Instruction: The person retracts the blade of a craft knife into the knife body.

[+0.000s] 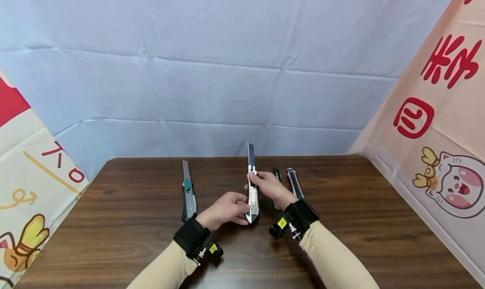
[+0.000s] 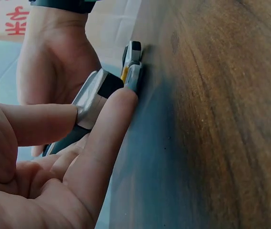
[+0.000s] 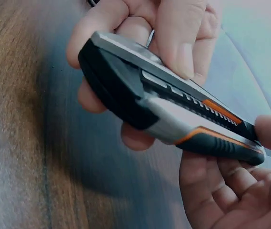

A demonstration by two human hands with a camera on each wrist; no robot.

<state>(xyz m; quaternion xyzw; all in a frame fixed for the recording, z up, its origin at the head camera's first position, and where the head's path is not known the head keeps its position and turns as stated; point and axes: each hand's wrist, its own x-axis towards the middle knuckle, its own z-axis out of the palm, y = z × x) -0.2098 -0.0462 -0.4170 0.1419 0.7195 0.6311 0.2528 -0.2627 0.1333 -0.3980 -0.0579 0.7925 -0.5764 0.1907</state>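
A box cutter (image 1: 253, 198) with a pale, black and orange handle is held above the table between both hands, its blade extended and pointing away. My left hand (image 1: 226, 208) pinches the handle's rear end between thumb and fingers. Farther forward, my right hand (image 1: 271, 186) grips the handle, with its thumb on the slider near the blade. In the right wrist view, the orange trim and toothed slot of the box cutter (image 3: 187, 119) show. The left wrist view shows its butt end at the left fingertips (image 2: 123, 98); most of the blade is hidden there.
A grey box cutter with a green slider (image 1: 187, 186) lies left on the wooden table (image 1: 113, 238), its blade out. Right of the hands lie a grey and black cutter (image 1: 294, 183) and a dark green one (image 1: 278, 175), partly covered by the right hand. A pale cloth (image 1: 212, 91) hangs behind.
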